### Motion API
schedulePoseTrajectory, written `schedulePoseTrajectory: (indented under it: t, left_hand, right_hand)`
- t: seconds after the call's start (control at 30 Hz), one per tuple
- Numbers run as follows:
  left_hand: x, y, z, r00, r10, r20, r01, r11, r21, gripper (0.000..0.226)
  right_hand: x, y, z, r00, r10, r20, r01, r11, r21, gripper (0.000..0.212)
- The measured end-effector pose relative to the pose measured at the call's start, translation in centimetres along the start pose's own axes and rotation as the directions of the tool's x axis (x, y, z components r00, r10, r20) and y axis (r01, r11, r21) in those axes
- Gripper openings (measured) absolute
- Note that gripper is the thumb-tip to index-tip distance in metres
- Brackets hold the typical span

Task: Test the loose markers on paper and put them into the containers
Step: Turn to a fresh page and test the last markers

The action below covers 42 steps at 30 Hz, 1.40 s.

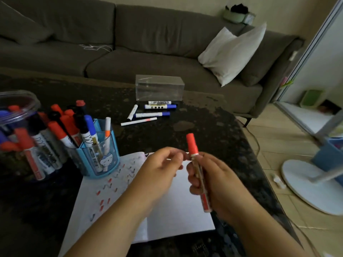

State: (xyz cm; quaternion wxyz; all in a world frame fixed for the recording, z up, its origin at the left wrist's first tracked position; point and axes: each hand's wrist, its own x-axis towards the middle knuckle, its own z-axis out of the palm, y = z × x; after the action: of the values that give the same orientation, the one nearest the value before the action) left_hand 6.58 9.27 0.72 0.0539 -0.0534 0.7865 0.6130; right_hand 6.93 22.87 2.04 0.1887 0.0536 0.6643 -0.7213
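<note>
From your head camera, your right hand grips the capped red marker upright over the paper at 6 o'clock on the tabletop, while your left hand, fingers loosely curled and holding nothing, hovers just beside it at 9 o'clock.

Matt white paper, glossy clear plastic box, mottled dark stone-like table, grey cloth sofa.

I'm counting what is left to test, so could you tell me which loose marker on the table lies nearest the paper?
The thin white marker with a pinkish band; the blue-capped and black-capped markers all lie farther back, toward the clear plastic box.
</note>
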Motion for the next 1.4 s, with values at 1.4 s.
schedulePoseTrajectory:
  t: [1.4]
  left_hand:
    - [-2.0, -0.2, -0.3, 0.987, -0.101, 0.123, 0.159, 0.635, -0.756, 0.025]
  right_hand:
    - [-0.9, 1.6, 2.7, 0.942, 0.031, 0.333, -0.079, 0.988, 0.131, 0.036]
